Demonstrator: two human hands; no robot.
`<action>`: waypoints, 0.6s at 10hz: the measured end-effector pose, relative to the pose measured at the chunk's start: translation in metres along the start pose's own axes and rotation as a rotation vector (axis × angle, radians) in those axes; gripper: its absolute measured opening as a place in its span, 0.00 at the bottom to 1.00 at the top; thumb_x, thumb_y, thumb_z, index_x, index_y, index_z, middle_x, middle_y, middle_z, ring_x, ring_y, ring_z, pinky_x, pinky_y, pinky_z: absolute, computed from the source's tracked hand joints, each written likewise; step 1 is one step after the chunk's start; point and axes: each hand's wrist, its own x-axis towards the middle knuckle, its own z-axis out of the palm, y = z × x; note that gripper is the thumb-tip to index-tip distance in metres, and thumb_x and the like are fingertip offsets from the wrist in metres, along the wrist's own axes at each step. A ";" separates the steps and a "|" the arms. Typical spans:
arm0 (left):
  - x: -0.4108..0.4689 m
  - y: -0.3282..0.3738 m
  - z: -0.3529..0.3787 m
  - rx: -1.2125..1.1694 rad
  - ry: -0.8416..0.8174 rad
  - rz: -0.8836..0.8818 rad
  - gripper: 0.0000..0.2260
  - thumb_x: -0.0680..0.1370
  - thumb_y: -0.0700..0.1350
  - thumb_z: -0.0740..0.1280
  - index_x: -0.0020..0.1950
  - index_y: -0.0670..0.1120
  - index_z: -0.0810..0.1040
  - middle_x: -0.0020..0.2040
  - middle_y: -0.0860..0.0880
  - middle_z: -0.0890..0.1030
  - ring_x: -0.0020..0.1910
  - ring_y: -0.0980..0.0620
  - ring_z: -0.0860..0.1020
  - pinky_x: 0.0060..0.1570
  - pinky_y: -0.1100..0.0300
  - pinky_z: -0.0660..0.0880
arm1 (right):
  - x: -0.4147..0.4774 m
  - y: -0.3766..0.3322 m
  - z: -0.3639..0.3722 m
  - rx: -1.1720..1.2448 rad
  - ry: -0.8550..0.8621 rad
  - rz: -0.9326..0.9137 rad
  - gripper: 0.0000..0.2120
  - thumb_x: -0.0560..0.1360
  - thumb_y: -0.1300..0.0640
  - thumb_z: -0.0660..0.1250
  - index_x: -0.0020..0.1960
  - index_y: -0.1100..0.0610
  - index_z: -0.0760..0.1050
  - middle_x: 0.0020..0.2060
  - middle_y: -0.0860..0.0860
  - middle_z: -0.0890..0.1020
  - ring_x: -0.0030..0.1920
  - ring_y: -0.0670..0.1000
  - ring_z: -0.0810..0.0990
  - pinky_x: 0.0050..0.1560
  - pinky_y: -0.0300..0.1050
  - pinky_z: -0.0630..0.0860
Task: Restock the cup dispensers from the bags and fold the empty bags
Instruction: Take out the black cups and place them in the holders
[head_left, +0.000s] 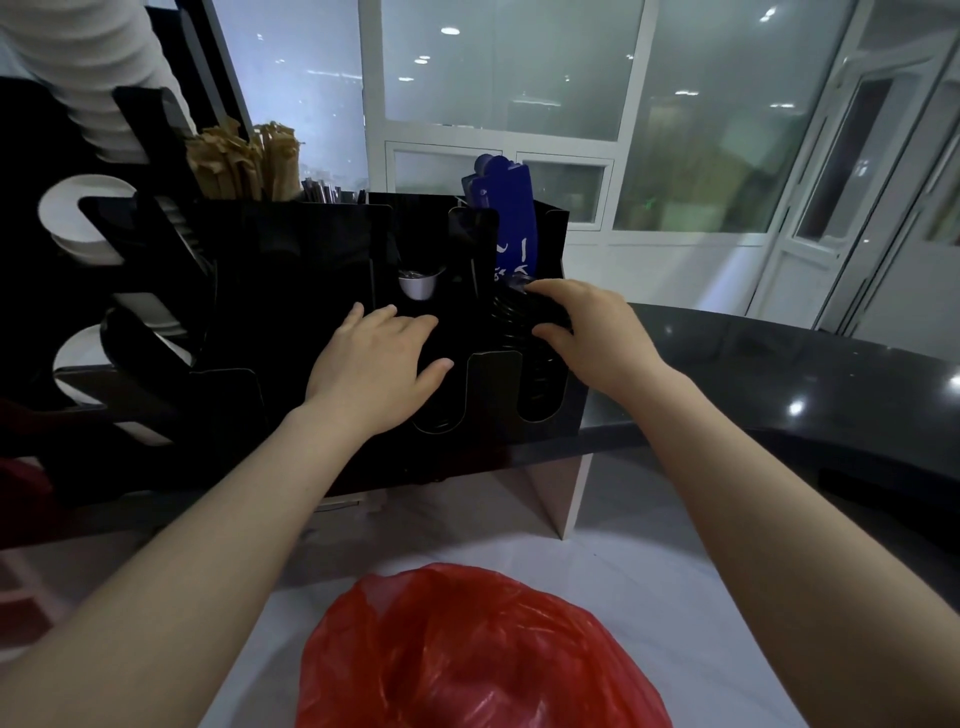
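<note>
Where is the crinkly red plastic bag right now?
The crinkly red plastic bag lies at the bottom middle of the head view, on the pale surface, nearer the person than the black cup dispenser rack.

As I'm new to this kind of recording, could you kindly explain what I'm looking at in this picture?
There is no machine: a person wears one wide-angle camera on the head, looking forward and down, so you see their own bare arms. The left hand rests, fingers spread, on a tall black plastic dispenser rack standing on a dark glossy counter. The right hand has its grip round a stack of black ribbed round pieces, probably lids, in the rack's right slot. White paper cups are stacked at the left; brown paper-wrapped sticks and a blue packet stand in its top compartments. A crumpled red plastic bag lies nearest the camera.
</note>
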 end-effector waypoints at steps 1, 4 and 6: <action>0.000 0.000 0.000 0.004 0.001 0.002 0.26 0.79 0.60 0.54 0.73 0.48 0.64 0.68 0.48 0.73 0.73 0.46 0.63 0.73 0.48 0.52 | -0.001 0.001 0.000 -0.011 0.029 0.011 0.22 0.76 0.57 0.67 0.69 0.52 0.70 0.62 0.51 0.78 0.60 0.54 0.76 0.59 0.47 0.73; 0.000 0.000 0.002 -0.007 0.014 0.003 0.26 0.78 0.60 0.55 0.73 0.48 0.65 0.68 0.48 0.74 0.73 0.46 0.63 0.73 0.48 0.52 | 0.003 0.005 0.004 0.034 -0.051 -0.037 0.29 0.73 0.54 0.71 0.71 0.50 0.65 0.63 0.50 0.76 0.60 0.52 0.74 0.57 0.43 0.70; 0.000 0.000 0.002 -0.012 0.021 0.007 0.27 0.78 0.60 0.55 0.73 0.47 0.65 0.67 0.48 0.74 0.72 0.46 0.64 0.73 0.48 0.52 | 0.011 0.005 0.007 -0.024 -0.149 -0.070 0.30 0.72 0.52 0.71 0.72 0.50 0.65 0.66 0.50 0.73 0.66 0.53 0.70 0.65 0.46 0.67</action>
